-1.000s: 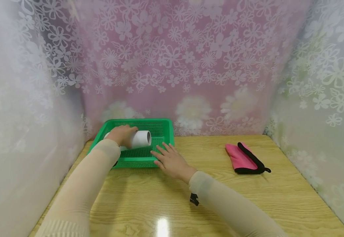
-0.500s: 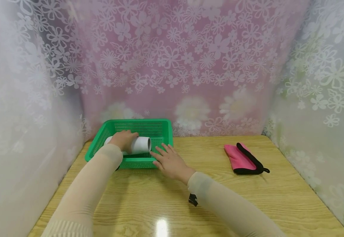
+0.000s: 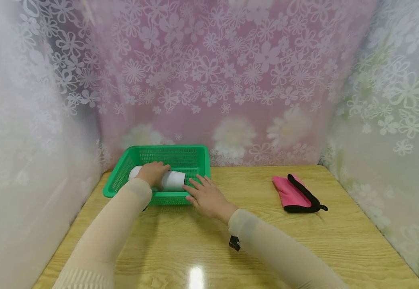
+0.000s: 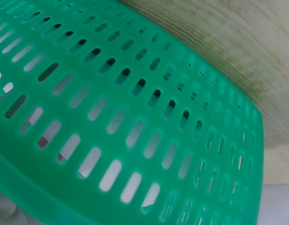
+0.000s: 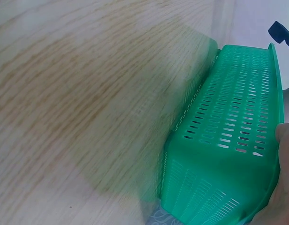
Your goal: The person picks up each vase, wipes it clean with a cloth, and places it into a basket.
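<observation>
A white tube (image 3: 174, 181) lies sideways low inside the green plastic basket (image 3: 171, 199) in the head view. My left hand (image 3: 153, 173) grips it from above, covering its middle, with fingers curled round. Through the slots of the basket wall (image 4: 135, 108), pale patches show in the left wrist view; the hand itself is mostly hidden there. My right hand (image 3: 209, 198) rests at the basket's front right corner with fingers spread and straight. Part of that hand (image 5: 279, 187) shows against the rim in the right wrist view.
To the right on the wooden table (image 3: 253, 192) lies a folded pink cloth item (image 3: 296, 194) with black edging and a small loop. A pink flowered curtain (image 3: 227, 80) hangs behind the basket, and pale curtains stand on both sides.
My left hand has lowered the white tube into the basket and shifted slightly right; the tube's dark open end has turned from sight. The right hand stays nearly still.
</observation>
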Available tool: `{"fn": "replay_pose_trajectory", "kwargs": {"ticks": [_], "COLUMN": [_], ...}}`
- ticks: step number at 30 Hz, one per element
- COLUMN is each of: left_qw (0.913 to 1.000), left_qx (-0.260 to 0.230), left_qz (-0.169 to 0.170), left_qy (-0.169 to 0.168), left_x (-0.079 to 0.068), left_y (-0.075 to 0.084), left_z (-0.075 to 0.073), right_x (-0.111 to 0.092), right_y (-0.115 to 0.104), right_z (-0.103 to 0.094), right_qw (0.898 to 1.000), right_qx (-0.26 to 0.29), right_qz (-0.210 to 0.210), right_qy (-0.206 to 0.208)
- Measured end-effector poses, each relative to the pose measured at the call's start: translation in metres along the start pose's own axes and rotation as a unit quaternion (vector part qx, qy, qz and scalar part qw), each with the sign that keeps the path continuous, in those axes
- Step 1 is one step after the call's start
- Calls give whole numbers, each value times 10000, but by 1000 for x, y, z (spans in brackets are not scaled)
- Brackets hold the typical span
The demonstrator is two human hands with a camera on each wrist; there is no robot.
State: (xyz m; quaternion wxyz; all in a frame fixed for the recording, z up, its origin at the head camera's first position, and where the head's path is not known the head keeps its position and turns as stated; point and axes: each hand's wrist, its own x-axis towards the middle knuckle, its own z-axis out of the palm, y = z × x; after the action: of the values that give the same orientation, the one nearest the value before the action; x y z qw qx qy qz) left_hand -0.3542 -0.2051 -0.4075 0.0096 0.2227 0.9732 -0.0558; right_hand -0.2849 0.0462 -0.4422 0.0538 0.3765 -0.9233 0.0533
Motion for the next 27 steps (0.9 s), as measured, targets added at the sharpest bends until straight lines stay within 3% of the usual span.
{"fn": "replay_pose_trajectory", "kwargs": {"ticks": [4,13,27], "left_qw": [10000,9993,9985], "left_qx": [-51,-283,-402], "left_qz": [-23,-151,-280], "left_qy": [64,-183,-264], "left_x": [2,-13,-14], "left_y": [-2,0,-10], "left_z": [1,-18,-13], "right_x": [1,2,3], "right_y": [1,0,-1], "right_z": [1,0,2], "right_qw": [10000,9998,9998], "right_qx": [-48,-146,-102], "right_qz": [36,100,93], "right_qy": [8,-105,-117]}}
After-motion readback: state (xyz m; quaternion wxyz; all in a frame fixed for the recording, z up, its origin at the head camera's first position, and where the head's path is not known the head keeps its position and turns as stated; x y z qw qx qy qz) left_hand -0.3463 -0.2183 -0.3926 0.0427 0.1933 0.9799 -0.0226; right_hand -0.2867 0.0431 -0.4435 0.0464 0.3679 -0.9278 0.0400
